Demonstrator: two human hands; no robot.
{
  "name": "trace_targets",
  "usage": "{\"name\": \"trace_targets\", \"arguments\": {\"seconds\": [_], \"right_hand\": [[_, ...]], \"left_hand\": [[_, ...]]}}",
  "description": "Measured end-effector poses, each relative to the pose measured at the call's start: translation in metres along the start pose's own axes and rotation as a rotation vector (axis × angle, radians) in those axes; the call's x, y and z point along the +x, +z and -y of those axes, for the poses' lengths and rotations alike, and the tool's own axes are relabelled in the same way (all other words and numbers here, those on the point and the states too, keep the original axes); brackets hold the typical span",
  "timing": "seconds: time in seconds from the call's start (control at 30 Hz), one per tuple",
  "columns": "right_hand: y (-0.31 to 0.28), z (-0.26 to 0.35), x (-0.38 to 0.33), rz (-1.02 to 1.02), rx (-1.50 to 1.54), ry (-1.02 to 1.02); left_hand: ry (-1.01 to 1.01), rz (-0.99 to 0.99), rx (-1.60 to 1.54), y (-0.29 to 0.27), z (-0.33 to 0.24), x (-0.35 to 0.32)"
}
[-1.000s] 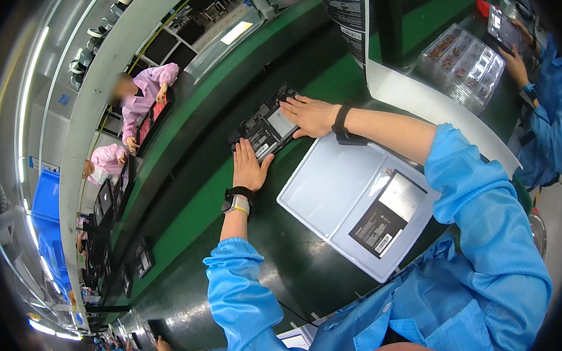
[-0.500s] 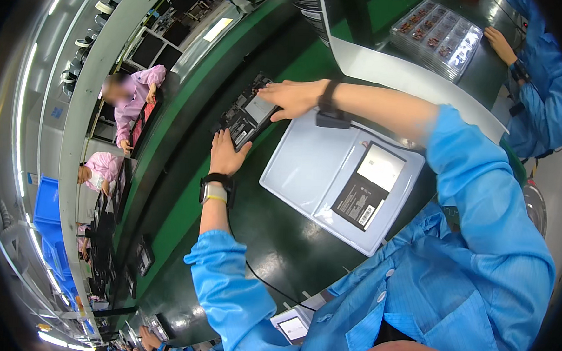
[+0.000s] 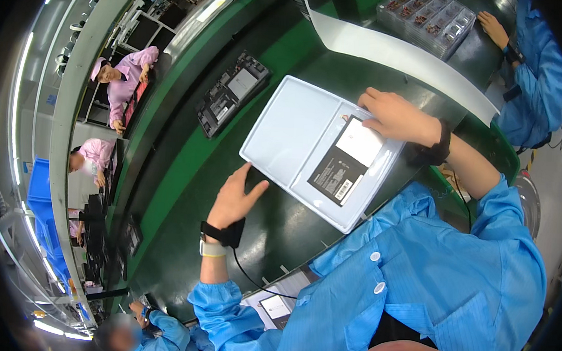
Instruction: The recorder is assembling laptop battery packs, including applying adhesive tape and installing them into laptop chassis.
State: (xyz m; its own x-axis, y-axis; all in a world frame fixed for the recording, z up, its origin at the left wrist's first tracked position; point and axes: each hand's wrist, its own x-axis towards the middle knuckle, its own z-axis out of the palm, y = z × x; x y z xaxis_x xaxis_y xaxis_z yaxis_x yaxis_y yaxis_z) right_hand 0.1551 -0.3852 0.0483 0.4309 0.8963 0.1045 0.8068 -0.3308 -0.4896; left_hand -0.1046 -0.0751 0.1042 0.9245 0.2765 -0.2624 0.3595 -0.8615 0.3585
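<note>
Lying tilted across the middle of the frame, a pale blue two-compartment tray [image 3: 294, 125] holds a flat black and silver battery pack [image 3: 335, 174] in its right-hand compartment. At the tray's upper right edge, the right hand [image 3: 395, 118] has its fingers bent over the rim and its thumb near the pack's silver end; whether it pinches the rim I cannot tell. Left of centre, the left hand [image 3: 232, 195] is spread, thumb apart from the fingers, its fingertips just beside the tray's left corner; contact there is unclear. Above and left of the tray, well apart from both hands, a dark laptop base [image 3: 231, 93] with exposed inner parts lies on the green belt. A stack of clear plastic trays [image 3: 426, 21] stands at upper right, near a blue-sleeved co-worker's hand [image 3: 494, 31].
</note>
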Motion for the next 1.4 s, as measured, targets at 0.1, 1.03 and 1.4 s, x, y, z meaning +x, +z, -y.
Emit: {"name": "trace_targets", "arguments": {"seconds": [0.1, 1.03, 1.4], "right_hand": [[0.018, 0.009, -0.008, -0.125, 0.036, -0.012], [0.049, 0.068, -0.028, -0.173, 0.328, -0.169], [0.032, 0.086, 0.008, 0.295, 0.703, 0.028]], "left_hand": [[0.045, -0.092, 0.052, 0.031, -0.005, -0.015], [0.009, -0.425, -0.153, 0.106, -0.076, -0.081], [-0.029, -0.495, -0.221, 0.093, -0.087, -0.079]]}}
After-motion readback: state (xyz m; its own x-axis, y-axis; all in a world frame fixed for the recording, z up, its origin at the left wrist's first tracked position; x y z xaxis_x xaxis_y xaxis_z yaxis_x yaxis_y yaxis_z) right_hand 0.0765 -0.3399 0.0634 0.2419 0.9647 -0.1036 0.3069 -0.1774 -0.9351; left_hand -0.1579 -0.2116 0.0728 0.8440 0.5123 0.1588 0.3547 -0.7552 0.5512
